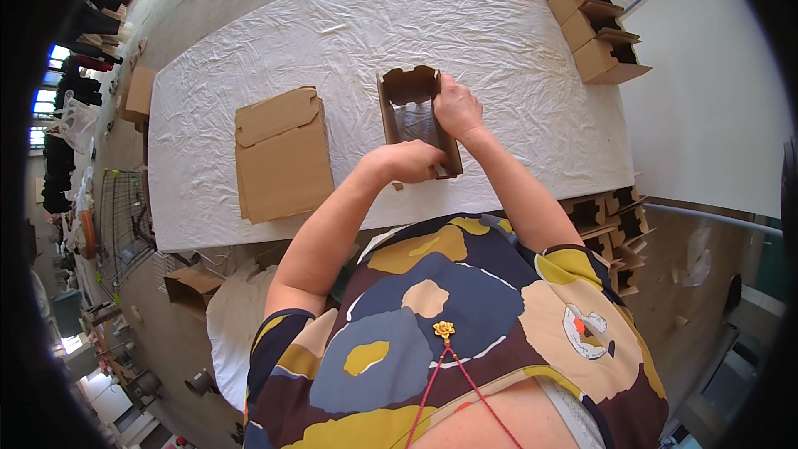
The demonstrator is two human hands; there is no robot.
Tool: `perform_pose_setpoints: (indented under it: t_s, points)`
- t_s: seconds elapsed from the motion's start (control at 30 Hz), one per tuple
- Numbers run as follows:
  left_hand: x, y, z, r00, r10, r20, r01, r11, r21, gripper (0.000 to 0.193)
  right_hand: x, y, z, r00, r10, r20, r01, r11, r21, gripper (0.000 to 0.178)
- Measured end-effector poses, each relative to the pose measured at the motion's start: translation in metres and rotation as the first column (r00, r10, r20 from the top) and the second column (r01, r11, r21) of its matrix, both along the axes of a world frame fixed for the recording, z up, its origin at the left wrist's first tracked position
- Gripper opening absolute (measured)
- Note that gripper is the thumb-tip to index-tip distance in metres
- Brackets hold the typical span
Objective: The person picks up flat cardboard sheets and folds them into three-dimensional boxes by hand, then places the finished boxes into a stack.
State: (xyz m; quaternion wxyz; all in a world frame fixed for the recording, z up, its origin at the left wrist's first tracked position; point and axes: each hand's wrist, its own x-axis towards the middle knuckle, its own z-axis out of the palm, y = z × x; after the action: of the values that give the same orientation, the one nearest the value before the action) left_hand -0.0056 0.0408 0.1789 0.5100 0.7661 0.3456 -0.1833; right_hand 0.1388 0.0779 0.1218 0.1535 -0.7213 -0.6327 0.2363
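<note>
A narrow brown cardboard box with its top uncovered stands on the white cloth in front of me. The notched end panel is at its far side. Inside, a greyish, wrinkled surface shows at the bottom; whether this is a lining or the cloth, I cannot tell. My right hand grips the far part of the right wall, fingers wrapped over the edge. Across the near end lies my left hand, its fingers curled at the near right corner; the fingertips are partly hidden. A small brown piece shows just below the left hand.
A stack of flat cardboard blanks lies left of the box. Several formed boxes line the table's far right edge, beside a white panel. More boxes sit below the table at right. An opened carton and wire rack stand left.
</note>
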Motion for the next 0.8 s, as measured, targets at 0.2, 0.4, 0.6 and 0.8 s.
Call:
perform_pose_setpoints:
  t_s: [0.2, 0.4, 0.6, 0.8]
  points:
    - [0.003, 0.002, 0.002, 0.993, -0.109, -0.042, 0.111, 0.993, 0.035, 0.045, -0.002, -0.001, -0.001, 1.000, 0.009, -0.013, -0.009, 1.000, 0.021, 0.038]
    - [0.007, 0.003, -0.009, 0.997, -0.026, -0.066, 0.031, 0.997, 0.069, 0.040, -0.002, -0.001, -0.001, 0.999, 0.000, -0.039, 0.002, 0.999, 0.040, 0.036]
    - [0.014, 0.006, -0.028, 0.984, 0.066, -0.165, -0.024, 0.968, 0.249, 0.029, -0.001, -0.001, -0.003, 0.999, -0.007, -0.039, 0.008, 0.999, 0.031, 0.036]
    - [0.010, -0.011, -0.062, 0.988, 0.151, 0.040, -0.126, 0.613, 0.780, 0.024, -0.003, -0.002, 0.000, 0.998, -0.013, -0.054, 0.013, 1.000, 0.001, 0.042]
